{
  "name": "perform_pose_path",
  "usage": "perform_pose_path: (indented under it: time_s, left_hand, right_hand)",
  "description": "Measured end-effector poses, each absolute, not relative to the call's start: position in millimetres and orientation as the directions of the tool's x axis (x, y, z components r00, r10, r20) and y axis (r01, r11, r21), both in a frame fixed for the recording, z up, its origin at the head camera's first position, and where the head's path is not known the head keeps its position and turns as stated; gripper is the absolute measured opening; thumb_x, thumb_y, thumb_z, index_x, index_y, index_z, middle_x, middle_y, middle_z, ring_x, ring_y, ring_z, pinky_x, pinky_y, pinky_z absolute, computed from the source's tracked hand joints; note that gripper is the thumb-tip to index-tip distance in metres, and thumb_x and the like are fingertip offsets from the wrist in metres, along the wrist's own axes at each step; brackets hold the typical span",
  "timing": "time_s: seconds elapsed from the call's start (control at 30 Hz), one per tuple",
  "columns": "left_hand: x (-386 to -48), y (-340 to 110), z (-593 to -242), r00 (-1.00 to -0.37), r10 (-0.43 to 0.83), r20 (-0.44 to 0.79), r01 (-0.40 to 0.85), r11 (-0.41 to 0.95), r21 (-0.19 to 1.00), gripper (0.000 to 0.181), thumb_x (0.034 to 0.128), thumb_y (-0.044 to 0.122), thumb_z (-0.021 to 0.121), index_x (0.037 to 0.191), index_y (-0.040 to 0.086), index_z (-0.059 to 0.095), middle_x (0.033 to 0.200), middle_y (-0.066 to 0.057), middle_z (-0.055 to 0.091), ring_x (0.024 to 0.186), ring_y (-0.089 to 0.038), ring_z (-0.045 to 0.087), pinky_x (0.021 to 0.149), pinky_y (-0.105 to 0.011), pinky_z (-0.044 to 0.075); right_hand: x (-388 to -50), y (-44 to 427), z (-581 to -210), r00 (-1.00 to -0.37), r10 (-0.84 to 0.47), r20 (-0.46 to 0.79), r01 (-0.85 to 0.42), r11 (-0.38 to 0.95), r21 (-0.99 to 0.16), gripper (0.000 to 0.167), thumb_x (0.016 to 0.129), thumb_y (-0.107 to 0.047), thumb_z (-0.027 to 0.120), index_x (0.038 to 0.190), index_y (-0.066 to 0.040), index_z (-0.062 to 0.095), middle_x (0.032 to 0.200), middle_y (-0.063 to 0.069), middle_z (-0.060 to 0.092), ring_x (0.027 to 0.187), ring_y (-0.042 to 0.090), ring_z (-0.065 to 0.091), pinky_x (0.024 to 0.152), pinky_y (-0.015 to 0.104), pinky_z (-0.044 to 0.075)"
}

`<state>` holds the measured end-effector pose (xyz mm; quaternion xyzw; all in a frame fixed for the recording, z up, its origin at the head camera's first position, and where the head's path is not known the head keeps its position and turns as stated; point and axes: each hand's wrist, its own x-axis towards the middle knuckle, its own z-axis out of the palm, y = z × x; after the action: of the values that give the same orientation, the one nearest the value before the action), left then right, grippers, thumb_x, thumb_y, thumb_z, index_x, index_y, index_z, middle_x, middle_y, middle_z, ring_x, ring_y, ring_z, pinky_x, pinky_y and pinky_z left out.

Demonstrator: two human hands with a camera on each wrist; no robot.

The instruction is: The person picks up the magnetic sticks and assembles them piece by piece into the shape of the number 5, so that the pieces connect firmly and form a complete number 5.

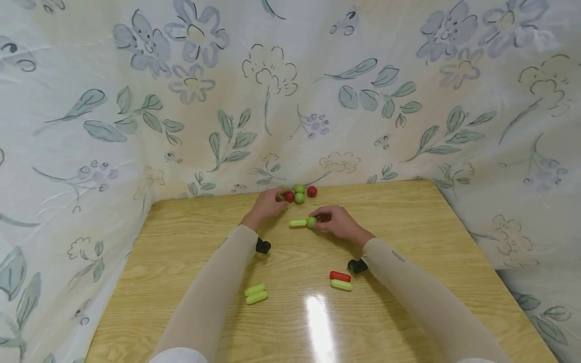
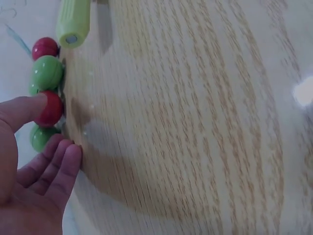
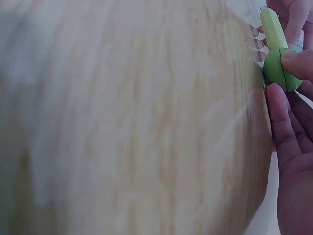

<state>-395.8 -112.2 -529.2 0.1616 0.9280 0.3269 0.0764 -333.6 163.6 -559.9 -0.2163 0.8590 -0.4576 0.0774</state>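
Observation:
At the back of the table my left hand (image 1: 269, 202) pinches a red ball (image 2: 51, 111), its thumb on the front; the index finger is hidden. Beside it in the row are a green ball (image 1: 299, 198), another green ball (image 1: 299, 188) behind that, and a second red ball (image 1: 312, 191). In the left wrist view another green ball (image 2: 43, 139) shows partly behind the fingers. My right hand (image 1: 338, 222) pinches a green ball (image 3: 279, 71) between thumb and fingers. A yellow-green magnetic rod (image 1: 298, 223) sticks out from this ball toward the left, its free end showing a metal disc.
Two yellow-green rods (image 1: 256, 294) lie side by side at the front left of the wooden table (image 1: 190, 242). A red rod (image 1: 340, 276) and a yellow-green rod (image 1: 341, 285) lie near the right forearm. A floral cloth (image 1: 290, 126) hangs behind the table.

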Motion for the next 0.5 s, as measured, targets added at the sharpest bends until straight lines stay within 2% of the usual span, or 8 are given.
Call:
perform_pose_path:
  time_s: [0.3,0.5]
  left_hand:
    - [-390,-113,-528,-0.940,0.341,-0.011,0.255,0.724,0.641,0.043,0.0987,0.017,0.083,0.140,0.011,0.073,0.122,-0.014,0.073,0.115,-0.030,0.066,0.105,-0.046,0.052]
    - [-383,-121,-533,-0.939,0.344,0.023,0.269,0.689,0.673,0.034,0.0974,0.014,0.084,0.131,0.009,0.077,0.122,-0.011,0.074,0.111,-0.028,0.069,0.102,-0.043,0.054]
  right_hand:
    - [-332,163,-557,-0.899,-0.433,0.063,-0.294,0.492,-0.820,0.028,0.097,-0.017,0.085,0.124,-0.014,0.081,0.114,0.000,0.076,0.101,0.018,0.069,0.092,0.039,0.057]
    - [-332,162,-558,-0.899,-0.433,0.070,-0.307,0.505,-0.807,0.028,0.097,-0.016,0.085,0.124,-0.013,0.081,0.113,0.000,0.076,0.100,0.018,0.069,0.092,0.039,0.057]
